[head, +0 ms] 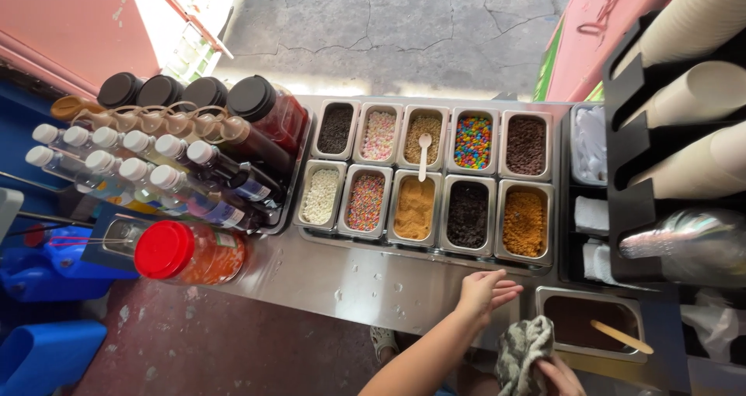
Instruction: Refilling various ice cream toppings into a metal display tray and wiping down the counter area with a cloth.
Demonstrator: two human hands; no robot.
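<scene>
My left hand (483, 290) rests flat, fingers apart, on the steel counter (365, 283) just below the row of topping pans. My right hand (558, 375) grips a grey patterned cloth (522, 353) at the bottom edge, beside a steel pan of dark sauce (579, 318) with a wooden stick (622, 337) in it. Ten small steel pans (435, 180) hold toppings: sprinkles, coloured candies, brown crumbs, dark crumbs. A white spoon (423, 155) stands in one pan.
Syrup bottles with white caps (140, 170) and dark-lidded jars (194, 93) crowd the left. A red-lidded jar (186, 252) lies near them. Stacked paper cups (691, 93) fill a black rack on the right, napkins (592, 213) beside it. Blue containers (47, 303) sit below left.
</scene>
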